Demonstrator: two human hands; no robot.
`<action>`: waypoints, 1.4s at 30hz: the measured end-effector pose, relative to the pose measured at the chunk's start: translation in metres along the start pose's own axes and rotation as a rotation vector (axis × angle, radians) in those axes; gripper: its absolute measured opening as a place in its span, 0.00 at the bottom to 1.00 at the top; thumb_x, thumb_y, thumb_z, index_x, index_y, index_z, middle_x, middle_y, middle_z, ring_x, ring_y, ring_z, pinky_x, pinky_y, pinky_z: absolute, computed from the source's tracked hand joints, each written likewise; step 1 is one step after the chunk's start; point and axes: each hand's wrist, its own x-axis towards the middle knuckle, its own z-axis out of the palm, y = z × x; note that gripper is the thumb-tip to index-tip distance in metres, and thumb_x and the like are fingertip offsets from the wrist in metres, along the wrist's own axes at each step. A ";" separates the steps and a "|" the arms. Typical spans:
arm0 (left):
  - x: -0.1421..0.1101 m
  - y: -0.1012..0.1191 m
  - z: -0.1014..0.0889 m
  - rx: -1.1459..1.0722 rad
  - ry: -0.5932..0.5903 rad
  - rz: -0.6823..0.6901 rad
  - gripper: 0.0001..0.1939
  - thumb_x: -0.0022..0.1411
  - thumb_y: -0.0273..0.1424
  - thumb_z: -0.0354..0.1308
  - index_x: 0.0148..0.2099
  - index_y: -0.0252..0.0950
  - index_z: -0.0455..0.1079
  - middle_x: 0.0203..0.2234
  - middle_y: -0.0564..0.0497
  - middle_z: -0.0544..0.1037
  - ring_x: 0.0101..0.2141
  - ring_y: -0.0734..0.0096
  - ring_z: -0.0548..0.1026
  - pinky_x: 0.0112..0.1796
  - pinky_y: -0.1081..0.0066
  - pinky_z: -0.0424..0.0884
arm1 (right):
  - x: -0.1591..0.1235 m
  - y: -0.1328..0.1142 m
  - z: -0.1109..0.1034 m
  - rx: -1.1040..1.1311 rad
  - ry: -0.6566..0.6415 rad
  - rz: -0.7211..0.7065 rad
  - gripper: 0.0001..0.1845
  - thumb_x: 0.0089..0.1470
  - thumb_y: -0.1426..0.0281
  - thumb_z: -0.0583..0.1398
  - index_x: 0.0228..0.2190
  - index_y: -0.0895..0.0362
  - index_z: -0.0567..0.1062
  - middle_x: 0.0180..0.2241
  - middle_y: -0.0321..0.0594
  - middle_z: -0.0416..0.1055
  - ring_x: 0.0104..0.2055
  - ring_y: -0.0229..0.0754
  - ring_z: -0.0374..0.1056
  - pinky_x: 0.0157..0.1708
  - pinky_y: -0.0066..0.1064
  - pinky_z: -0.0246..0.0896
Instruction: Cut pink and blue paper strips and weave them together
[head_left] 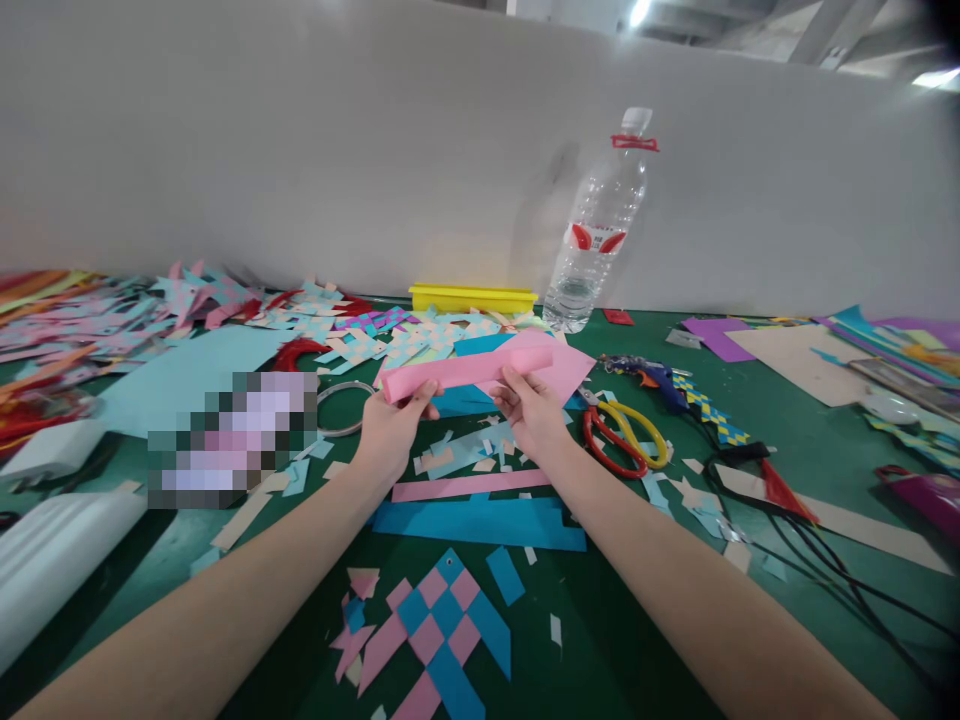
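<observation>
Hands in view: two, both mine to log. Left hand (405, 412): thumb and fingers clamped on the left end of one pink paper strip (461, 373). Right hand (527, 402): fingers pinched together on the same strip, toward its right end. I place the strip above the surface (592, 640), stretched between both hands, with one pink sheet (574, 365) behind its right part.

Nearer the body I count one narrow pink strip (469, 486), one broad blue strip (480, 524) just beside it, and one pink-and-blue woven piece (446, 625) between the forearms. One small blue rectangle (505, 575) lies near its upper right.

Right of the hands: one pair of scissors (626, 440), two handle loops, one red, one yellow; one glue gun (664, 388) beyond. Left: one ring (343, 408). Rear: one bottle (592, 240), one yellow holder (472, 299). Paper scraps: too many to count reliably.
</observation>
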 end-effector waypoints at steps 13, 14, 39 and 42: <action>-0.001 0.004 0.001 -0.072 0.008 0.000 0.18 0.46 0.39 0.68 0.34 0.30 0.74 0.30 0.48 0.78 0.20 0.79 0.68 0.27 0.73 0.69 | 0.001 0.001 -0.002 -0.003 0.026 0.015 0.10 0.39 0.66 0.70 0.24 0.56 0.76 0.20 0.32 0.74 0.23 0.32 0.70 0.23 0.21 0.67; -0.002 0.004 0.001 -0.072 0.005 0.002 0.18 0.46 0.39 0.68 0.34 0.30 0.74 0.30 0.48 0.78 0.21 0.78 0.68 0.26 0.74 0.69 | 0.001 0.000 -0.003 0.006 0.025 0.019 0.10 0.39 0.67 0.70 0.24 0.56 0.76 0.20 0.31 0.74 0.23 0.32 0.70 0.23 0.21 0.67; -0.057 0.050 0.008 -0.187 -0.129 0.021 0.13 0.52 0.39 0.66 0.34 0.34 0.73 0.25 0.51 0.76 0.28 0.69 0.75 0.37 0.67 0.74 | -0.074 -0.024 0.034 -0.198 -0.024 -0.042 0.12 0.40 0.65 0.69 0.22 0.61 0.76 0.15 0.35 0.70 0.18 0.33 0.66 0.22 0.25 0.64; -0.068 0.043 -0.001 -0.033 -0.180 -0.118 0.15 0.50 0.39 0.67 0.34 0.32 0.76 0.28 0.47 0.78 0.33 0.65 0.76 0.41 0.64 0.73 | -0.089 -0.015 0.030 -0.213 -0.065 0.022 0.13 0.42 0.64 0.68 0.25 0.61 0.77 0.15 0.35 0.70 0.19 0.34 0.67 0.23 0.26 0.64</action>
